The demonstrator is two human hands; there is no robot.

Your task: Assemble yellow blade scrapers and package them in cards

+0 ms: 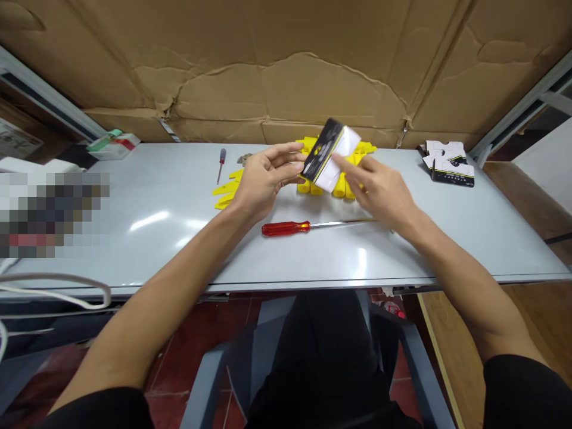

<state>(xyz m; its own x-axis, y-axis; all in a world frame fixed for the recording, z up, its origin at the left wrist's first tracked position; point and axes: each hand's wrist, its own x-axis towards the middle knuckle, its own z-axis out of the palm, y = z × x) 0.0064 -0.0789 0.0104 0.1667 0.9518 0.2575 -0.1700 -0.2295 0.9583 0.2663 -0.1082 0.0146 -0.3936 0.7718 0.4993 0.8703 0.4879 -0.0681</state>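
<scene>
Above the table I hold a folded black-and-white printed packaging card (328, 156), tilted, between my two hands. The fingers of my left hand (268, 179) are curled in a pinch at its left edge. My right hand (384, 187), slightly blurred, has its fingers on the white part of the card. Behind the card stand several yellow plastic pieces (342, 187), partly hidden by it. More yellow tapered pieces (229, 189) lie left of my left wrist, partly covered by it. Below my hands lies a long screwdriver (286, 229) with a red handle, its tip toward my right wrist.
A small screwdriver (222, 164) lies at the back left. Several more printed cards (451, 164) are stacked at the back right. A small white-and-green box (114, 146) stands in the far left corner. Cardboard (286, 89) walls off the back of the table (179, 262).
</scene>
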